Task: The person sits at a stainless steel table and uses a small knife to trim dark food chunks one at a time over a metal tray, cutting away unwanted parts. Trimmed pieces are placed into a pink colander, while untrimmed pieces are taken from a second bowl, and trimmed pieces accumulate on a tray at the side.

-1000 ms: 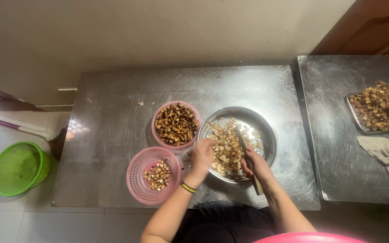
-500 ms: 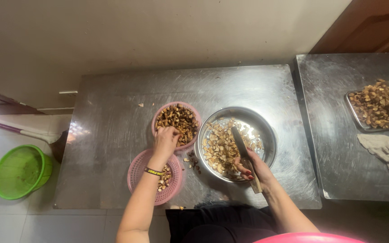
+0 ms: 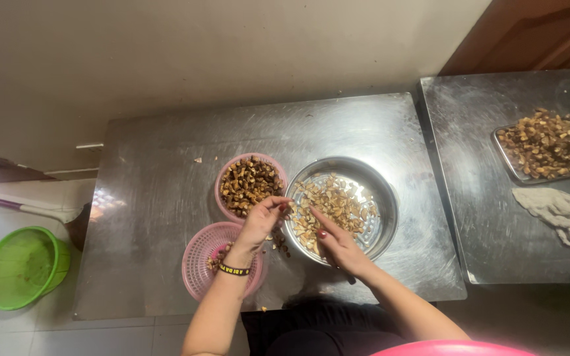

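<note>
My left hand hovers between the pink bowl heaped with dark brown nut-like pieces and the round metal bowl, its fingertips pinched on a small brown piece. Its wrist, with a black and yellow band, crosses the pink mesh basket, which holds a few pieces. My right hand lies over the near side of the metal bowl among pale cut pieces. It is closed around a knife: a dark handle end pokes out under the wrist and the blade is hidden.
All three containers stand on a steel table. A second steel table on the right carries a tray of brown pieces and a crumpled rag. On the floor at the left are a green basket and a broom.
My left hand went from the metal bowl to the pink bowl, then came back toward the metal bowl with a piece. The right hand stayed at the bowl's near edge.
</note>
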